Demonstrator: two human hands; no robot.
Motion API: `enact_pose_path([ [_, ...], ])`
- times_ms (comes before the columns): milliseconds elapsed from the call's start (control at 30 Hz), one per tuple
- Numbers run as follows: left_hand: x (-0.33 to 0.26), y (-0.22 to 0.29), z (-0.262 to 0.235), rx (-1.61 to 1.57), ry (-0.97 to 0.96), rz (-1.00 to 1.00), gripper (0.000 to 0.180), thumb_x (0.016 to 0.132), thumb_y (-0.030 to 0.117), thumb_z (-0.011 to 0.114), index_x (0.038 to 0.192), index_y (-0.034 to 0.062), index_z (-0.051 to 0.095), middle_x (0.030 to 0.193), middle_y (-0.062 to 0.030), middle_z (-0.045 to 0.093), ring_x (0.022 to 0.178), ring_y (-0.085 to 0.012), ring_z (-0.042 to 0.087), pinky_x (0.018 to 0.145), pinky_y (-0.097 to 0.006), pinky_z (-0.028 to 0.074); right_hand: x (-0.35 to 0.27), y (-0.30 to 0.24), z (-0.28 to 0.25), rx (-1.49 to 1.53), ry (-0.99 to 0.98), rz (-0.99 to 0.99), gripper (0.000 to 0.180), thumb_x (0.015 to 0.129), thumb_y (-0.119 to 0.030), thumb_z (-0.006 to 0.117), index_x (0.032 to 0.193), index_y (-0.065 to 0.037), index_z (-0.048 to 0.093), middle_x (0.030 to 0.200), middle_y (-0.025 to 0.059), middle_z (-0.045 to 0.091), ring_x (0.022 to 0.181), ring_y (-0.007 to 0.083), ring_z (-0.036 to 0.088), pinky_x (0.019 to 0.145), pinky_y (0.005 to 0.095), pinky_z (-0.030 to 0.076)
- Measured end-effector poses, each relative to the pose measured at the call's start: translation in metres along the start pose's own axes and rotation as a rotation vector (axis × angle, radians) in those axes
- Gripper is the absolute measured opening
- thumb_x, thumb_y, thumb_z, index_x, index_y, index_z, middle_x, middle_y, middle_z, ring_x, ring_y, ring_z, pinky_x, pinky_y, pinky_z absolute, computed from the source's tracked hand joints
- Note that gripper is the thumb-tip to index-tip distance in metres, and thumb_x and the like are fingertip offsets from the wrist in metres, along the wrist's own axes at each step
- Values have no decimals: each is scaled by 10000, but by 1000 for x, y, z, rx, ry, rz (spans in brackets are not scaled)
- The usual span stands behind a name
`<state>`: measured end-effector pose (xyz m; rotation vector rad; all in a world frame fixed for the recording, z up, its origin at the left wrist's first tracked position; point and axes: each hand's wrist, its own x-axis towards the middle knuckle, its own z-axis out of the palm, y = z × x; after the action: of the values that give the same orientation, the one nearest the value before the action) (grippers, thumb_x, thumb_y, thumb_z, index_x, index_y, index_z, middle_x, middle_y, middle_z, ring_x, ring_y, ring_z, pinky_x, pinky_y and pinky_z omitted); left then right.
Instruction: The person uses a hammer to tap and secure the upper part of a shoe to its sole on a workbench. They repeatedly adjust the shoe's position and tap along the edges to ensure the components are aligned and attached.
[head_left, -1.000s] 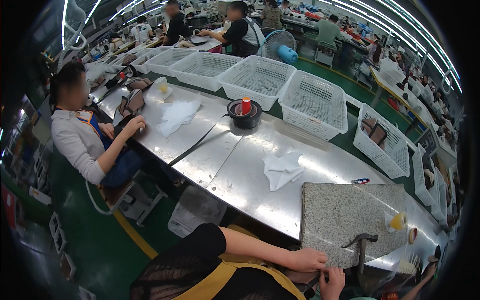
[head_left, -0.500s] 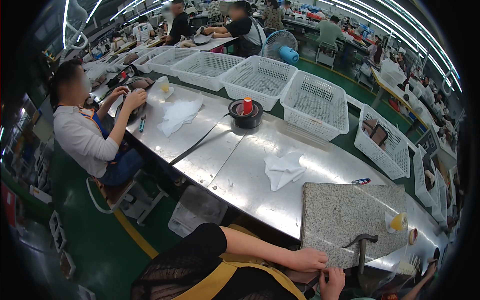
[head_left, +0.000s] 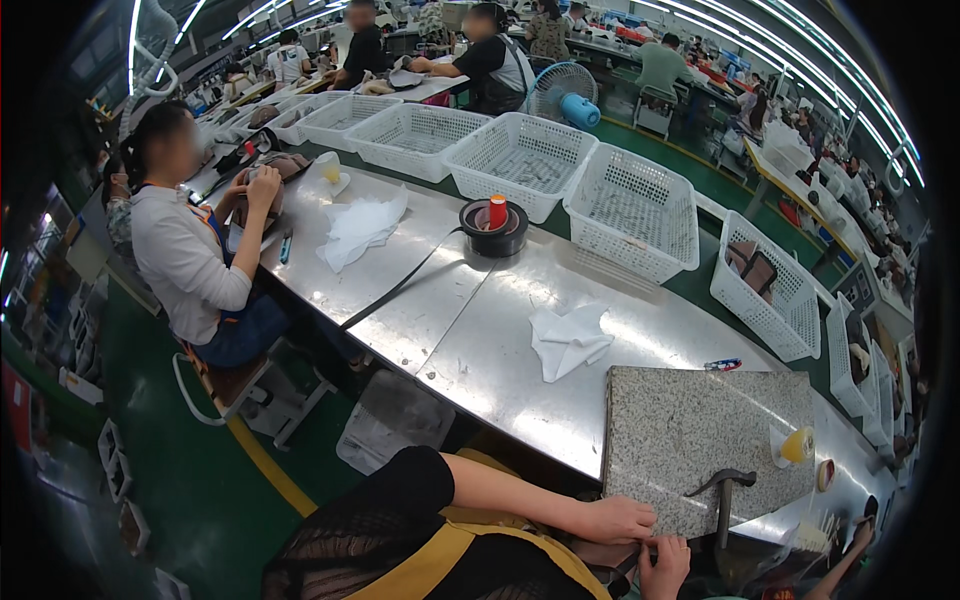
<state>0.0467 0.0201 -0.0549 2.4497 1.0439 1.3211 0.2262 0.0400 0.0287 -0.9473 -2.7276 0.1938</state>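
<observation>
- Broadly, steel table [head_left: 470, 360] running through the middle, with white baskets [head_left: 630, 210] along its far edge.
- Nearer, speckled stone slab [head_left: 700, 440] on that table, hammer [head_left: 725, 495] lying at its front edge.
- Left hand [head_left: 615, 520] resting fingers-together on slab's front edge, clamped on nothing visible.
- Right hand [head_left: 662, 565] just below, curled; grip cannot be told.

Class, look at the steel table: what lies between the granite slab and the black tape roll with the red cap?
In the head view, a crumpled white cloth lies on the table between the granite slab and the black tape roll; the rest is bare steel.
</observation>
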Motion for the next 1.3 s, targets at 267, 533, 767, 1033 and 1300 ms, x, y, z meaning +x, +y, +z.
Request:
enact_pose_path([
  [267,-2,-3,5,-22,28,9,125,733,156,585,812,85,517,817,-57,446,809,-233,498,609,-339,469,-1,-1,1,12,39,-23,105,815,-185,644,806,-86,609,744,78,567,742,270,553,679,373,422],
  [533,1,0,0,9,12,14,126,737,178,579,796,92,507,810,-53,441,803,-226,502,588,-333,471,-4,4,3,33,43,-46,96,823,-167,639,819,-78,603,751,86,557,728,266,545,672,365,417],
  [767,0,-1,1,13,16,22,134,741,184,576,774,88,490,806,-54,440,802,-225,503,591,-329,470,-4,3,2,30,58,-62,96,821,-163,639,824,-76,600,744,90,547,715,268,539,664,366,413],
  [1033,1,0,0,-5,20,27,134,744,180,576,770,81,489,800,-57,439,790,-229,498,595,-336,462,-5,4,2,44,67,-68,87,819,-154,639,822,-77,599,740,89,543,709,269,536,660,368,411],
  [1300,0,0,4,-11,35,18,140,744,183,575,760,77,484,792,-63,433,775,-236,498,584,-341,457,-5,2,0,55,68,-56,88,815,-155,645,814,-78,603,723,89,540,705,267,534,660,367,413],
])
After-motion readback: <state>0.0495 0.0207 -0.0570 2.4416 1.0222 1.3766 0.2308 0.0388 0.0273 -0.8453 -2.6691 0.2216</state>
